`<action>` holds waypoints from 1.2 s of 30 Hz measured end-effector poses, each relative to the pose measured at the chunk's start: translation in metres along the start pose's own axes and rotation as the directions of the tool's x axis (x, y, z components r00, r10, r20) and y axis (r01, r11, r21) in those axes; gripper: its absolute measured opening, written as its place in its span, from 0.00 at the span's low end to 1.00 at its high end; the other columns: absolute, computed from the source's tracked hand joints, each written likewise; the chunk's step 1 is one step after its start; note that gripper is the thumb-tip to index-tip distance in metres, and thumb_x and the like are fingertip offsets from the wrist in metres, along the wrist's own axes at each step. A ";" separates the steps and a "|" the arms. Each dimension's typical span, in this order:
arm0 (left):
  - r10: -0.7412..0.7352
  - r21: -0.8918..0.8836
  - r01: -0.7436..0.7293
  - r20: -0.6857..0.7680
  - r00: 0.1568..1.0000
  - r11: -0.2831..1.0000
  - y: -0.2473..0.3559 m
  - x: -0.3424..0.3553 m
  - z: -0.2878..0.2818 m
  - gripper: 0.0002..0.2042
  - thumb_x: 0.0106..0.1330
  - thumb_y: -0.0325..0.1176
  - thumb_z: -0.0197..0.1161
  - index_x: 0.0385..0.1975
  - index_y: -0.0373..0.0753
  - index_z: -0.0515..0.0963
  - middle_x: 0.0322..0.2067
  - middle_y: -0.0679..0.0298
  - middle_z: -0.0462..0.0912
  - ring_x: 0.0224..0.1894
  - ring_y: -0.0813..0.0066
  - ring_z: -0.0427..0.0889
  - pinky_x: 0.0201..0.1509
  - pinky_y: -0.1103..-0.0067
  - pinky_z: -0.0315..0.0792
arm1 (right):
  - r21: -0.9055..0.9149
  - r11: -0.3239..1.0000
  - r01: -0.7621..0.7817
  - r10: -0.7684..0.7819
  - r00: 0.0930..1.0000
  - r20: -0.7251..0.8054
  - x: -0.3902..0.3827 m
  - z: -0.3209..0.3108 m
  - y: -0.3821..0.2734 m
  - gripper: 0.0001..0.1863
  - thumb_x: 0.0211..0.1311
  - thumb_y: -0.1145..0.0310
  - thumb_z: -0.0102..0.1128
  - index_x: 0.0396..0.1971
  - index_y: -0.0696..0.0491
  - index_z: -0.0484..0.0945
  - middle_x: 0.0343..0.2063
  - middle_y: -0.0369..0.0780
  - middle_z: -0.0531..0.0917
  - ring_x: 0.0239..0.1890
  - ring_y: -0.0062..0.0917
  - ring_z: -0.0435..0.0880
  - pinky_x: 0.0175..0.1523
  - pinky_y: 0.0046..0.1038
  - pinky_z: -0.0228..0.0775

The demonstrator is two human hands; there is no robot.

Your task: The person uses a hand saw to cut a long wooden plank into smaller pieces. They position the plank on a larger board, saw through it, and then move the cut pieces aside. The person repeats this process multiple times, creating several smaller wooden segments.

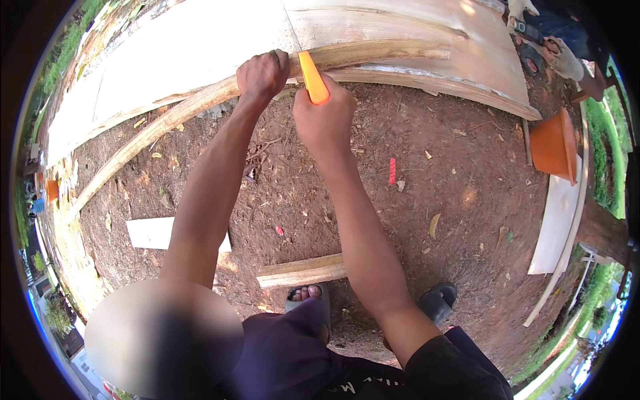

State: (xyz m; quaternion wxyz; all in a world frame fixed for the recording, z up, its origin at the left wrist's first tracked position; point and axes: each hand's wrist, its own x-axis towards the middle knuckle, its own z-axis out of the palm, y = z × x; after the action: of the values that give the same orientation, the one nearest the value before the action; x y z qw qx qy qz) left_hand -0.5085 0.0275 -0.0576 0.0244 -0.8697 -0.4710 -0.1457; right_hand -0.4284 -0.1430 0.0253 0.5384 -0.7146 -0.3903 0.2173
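Sawing looks to be the work in hand, and it seems at an early stage: the long wooden strip (347, 55), which serves as landmark here, appears whole on both sides of the hands, with no gap showing. The spot beside the tool is partly hidden, so whether a cut has started cannot be told; if one is meant, most of it is probably left. The left hand (263, 75) is closed in a fist over the strip, holding it down. Just right of that grip, at the strip's near edge, the right hand (325, 117) wraps tightly round the orange handle (313, 80), whose thin blade (291, 27) points across to the strip's far side.

Bare brown earth (393, 227) spreads on the near side of the strip, littered with leaves and chips. Broad pale boards (167, 53) lie under the strip and beyond it. Past the strip's right end, another person's gloved hand (563, 60) shows; nearer than that end sits an orange pot (553, 147). Well to the strip's near side lie a short timber piece (300, 271) and, closer to it, a small red scrap (392, 171)
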 end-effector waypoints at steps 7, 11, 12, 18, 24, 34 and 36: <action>-0.183 0.019 0.183 0.228 0.956 0.983 0.004 0.006 -0.010 0.18 0.69 0.39 0.47 0.20 0.42 0.80 0.17 0.56 0.83 0.15 0.59 0.79 0.22 0.66 0.73 | 0.103 0.994 -0.025 0.024 1.000 0.008 -0.098 -0.039 0.012 0.28 0.55 0.83 0.57 0.60 0.61 0.76 0.44 0.55 0.86 0.40 0.41 0.90 0.42 0.32 0.82; -0.123 -0.010 0.126 0.138 0.983 0.992 0.005 0.003 -0.014 0.18 0.69 0.37 0.46 0.20 0.41 0.80 0.15 0.58 0.81 0.13 0.66 0.76 0.19 0.67 0.71 | 0.126 0.992 -0.015 0.017 1.000 -0.019 -0.149 -0.062 0.028 0.28 0.54 0.84 0.58 0.59 0.61 0.76 0.45 0.54 0.86 0.40 0.38 0.90 0.43 0.30 0.82; -0.169 0.065 0.158 0.223 0.960 0.985 -0.005 0.003 -0.012 0.16 0.68 0.38 0.49 0.22 0.41 0.81 0.18 0.58 0.83 0.17 0.57 0.81 0.23 0.64 0.74 | 0.131 0.991 -0.041 0.043 0.999 -0.017 -0.135 -0.050 0.022 0.27 0.55 0.83 0.58 0.59 0.61 0.77 0.42 0.54 0.86 0.38 0.38 0.90 0.41 0.31 0.81; -0.042 0.015 0.041 0.079 0.996 0.999 0.009 0.013 0.000 0.14 0.66 0.39 0.52 0.24 0.43 0.82 0.22 0.55 0.85 0.24 0.52 0.85 0.28 0.64 0.77 | 0.032 0.998 0.060 -0.058 0.996 -0.062 0.021 0.005 0.012 0.17 0.55 0.79 0.55 0.46 0.61 0.81 0.22 0.51 0.82 0.24 0.46 0.82 0.31 0.40 0.72; -0.155 -0.001 0.158 0.174 0.972 0.987 0.009 0.014 -0.014 0.17 0.69 0.40 0.48 0.23 0.41 0.81 0.19 0.55 0.83 0.18 0.58 0.82 0.26 0.64 0.77 | 0.019 0.979 0.202 -0.200 0.977 -0.077 -0.179 -0.061 0.069 0.30 0.50 0.86 0.57 0.59 0.65 0.76 0.52 0.52 0.85 0.37 0.34 0.91 0.41 0.29 0.82; -0.102 0.027 0.099 0.148 0.984 0.995 0.001 -0.006 0.007 0.22 0.71 0.43 0.45 0.19 0.41 0.81 0.18 0.54 0.83 0.18 0.61 0.82 0.25 0.64 0.77 | 0.111 0.988 0.108 -0.105 0.994 -0.034 -0.026 0.005 0.044 0.25 0.55 0.79 0.58 0.57 0.61 0.78 0.31 0.53 0.86 0.26 0.35 0.86 0.33 0.30 0.77; -0.120 0.013 0.119 0.108 0.987 0.993 -0.006 0.013 0.002 0.26 0.72 0.46 0.43 0.15 0.42 0.80 0.14 0.55 0.80 0.14 0.64 0.79 0.24 0.64 0.76 | 0.104 0.977 0.189 -0.178 0.978 -0.106 -0.091 -0.014 0.060 0.27 0.55 0.80 0.59 0.58 0.63 0.76 0.40 0.53 0.87 0.31 0.33 0.90 0.36 0.28 0.79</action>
State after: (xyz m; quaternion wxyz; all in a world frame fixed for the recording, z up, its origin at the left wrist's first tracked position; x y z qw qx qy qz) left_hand -0.5066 0.0412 -0.0562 -0.0072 -0.8465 -0.5233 -0.0979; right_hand -0.4533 -0.2298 -0.0367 0.6142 -0.6534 -0.4150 0.1538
